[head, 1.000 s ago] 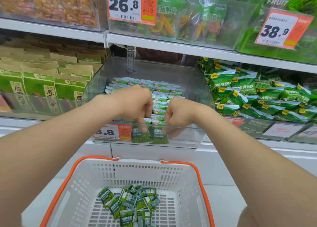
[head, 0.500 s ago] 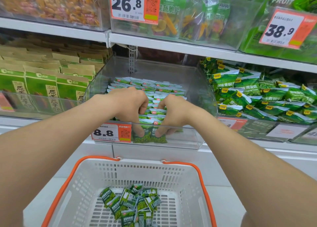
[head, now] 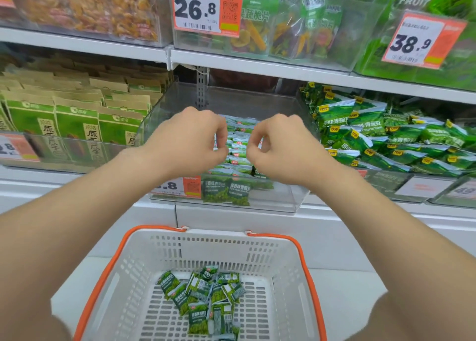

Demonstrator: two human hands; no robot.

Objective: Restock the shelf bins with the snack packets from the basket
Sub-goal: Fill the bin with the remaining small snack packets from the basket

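- My left hand (head: 188, 139) and right hand (head: 286, 147) hover apart over the clear bin (head: 283, 199) at 12 o'clock, fingers curled, gripping nothing I can see.
- Snack packets (head: 238, 144) sit in rows inside the bin between my hands.
- Loose packets (head: 206, 297) lie in the white basket (head: 283, 253) at 6 o'clock.
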